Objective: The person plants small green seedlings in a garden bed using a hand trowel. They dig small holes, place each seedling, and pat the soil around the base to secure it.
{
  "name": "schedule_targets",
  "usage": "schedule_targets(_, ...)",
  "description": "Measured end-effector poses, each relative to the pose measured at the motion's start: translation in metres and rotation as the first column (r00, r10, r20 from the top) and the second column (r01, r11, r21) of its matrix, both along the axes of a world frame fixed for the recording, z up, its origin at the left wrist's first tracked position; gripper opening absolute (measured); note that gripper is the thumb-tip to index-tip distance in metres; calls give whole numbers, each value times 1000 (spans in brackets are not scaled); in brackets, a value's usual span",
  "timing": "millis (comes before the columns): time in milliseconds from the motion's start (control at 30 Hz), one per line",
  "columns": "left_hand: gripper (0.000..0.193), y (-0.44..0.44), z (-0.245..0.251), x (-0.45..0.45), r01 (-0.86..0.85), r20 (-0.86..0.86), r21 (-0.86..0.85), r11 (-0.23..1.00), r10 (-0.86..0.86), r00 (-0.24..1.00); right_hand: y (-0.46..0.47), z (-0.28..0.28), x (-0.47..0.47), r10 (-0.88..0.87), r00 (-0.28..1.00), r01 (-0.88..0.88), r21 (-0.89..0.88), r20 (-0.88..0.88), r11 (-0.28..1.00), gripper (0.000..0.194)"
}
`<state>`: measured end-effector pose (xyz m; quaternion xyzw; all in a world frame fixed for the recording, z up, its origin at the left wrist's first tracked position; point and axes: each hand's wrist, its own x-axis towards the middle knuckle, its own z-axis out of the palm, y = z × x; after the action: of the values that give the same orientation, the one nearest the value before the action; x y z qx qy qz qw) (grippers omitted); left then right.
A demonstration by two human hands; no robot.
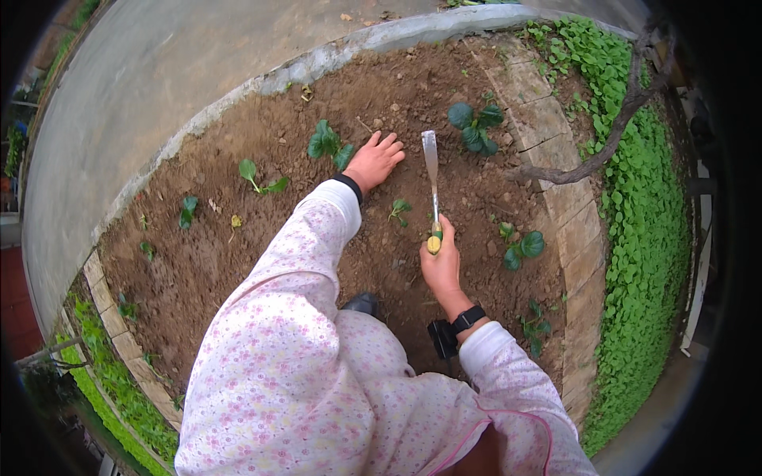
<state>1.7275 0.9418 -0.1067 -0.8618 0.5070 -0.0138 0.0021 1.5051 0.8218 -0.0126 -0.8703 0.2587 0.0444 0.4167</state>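
Note:
My right hand [441,259] grips the yellow and green handle of a narrow-bladed garden trowel [431,157], its metal blade pointing away from me over the brown soil [381,238]. Palm down, my left hand [376,159] lies at the soil with its fingers apart, holding nothing. Just left of that hand grows a dark green leafy seedling [324,141], partly behind my wrist. A larger leafy plant [474,128] stands right of the blade. Between my hands, nearer to me, is a small seedling [399,210].
Stone pavers [550,140] edge the bed on the right, with dense green seedlings [643,238] beyond. A bare branch [616,134] juts in over the pavers. A pale concrete curb [309,65] borders the far side. More seedlings [524,250] are scattered about, and my shoe [362,303] rests on the soil.

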Motion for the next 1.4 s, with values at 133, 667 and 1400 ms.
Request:
schedule_targets(133,25,26,7,17,126,16,-22,992,-125,992,-5,3,-5,3,1000,-4,23,23,1000,69)
schedule_targets(667,56,51,39,-63,138,-95,41,990,-133,987,-9,-11,-19,16,994,-22,53,105,998,66)
schedule_targets(1400,19,109,38,-83,-480,-240,-118,869,444,863,49,-12,-17,266,962,-263,-58,53,963,74)
